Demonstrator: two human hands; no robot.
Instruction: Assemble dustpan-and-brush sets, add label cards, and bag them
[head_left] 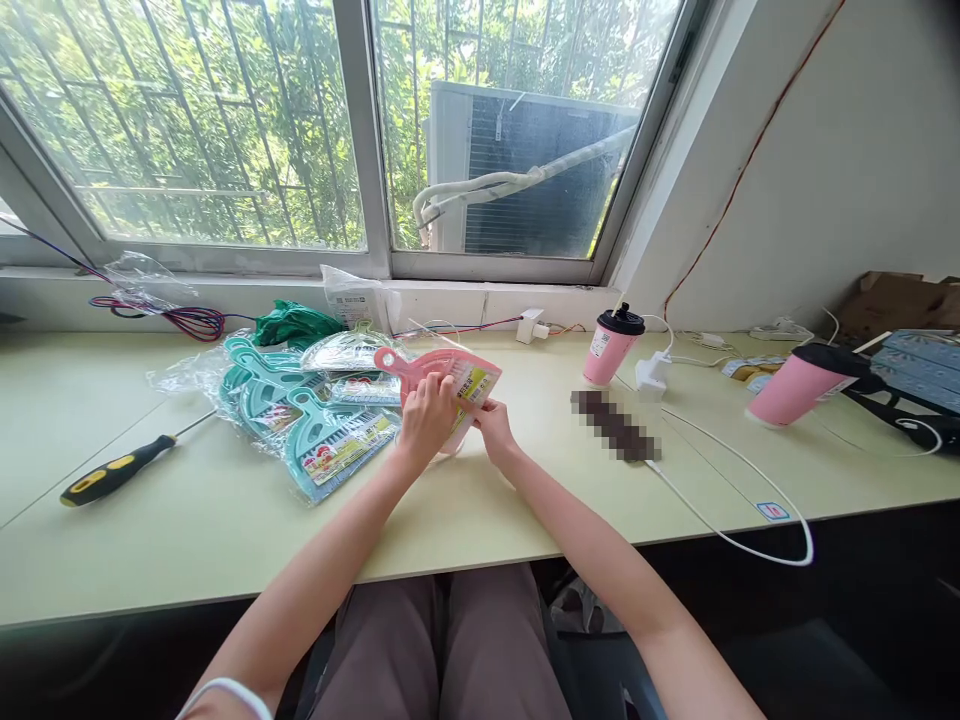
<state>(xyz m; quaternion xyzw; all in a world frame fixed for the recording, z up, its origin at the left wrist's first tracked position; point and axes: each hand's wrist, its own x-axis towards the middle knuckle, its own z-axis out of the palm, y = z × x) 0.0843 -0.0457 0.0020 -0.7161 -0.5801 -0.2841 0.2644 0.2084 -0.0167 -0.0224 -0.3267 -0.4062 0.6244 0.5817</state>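
Observation:
In the head view, a pink mini dustpan set with a yellow-green printed label is held up over the table's middle. My left hand is closed around its body, below the looped handle. At its lower right edge, near the label, the fingers of my right hand are pinched together. Whether they grip the pan, its label or a wrapper is hidden. Just left of my hands lies a pile of green dustpan sets in clear plastic bags, with a pale one behind.
On the left rests a black-and-yellow screwdriver. Pink cups with black lids stand to the right, near a white charger and a looping white cable. A green bag and coiled wires lie by the window.

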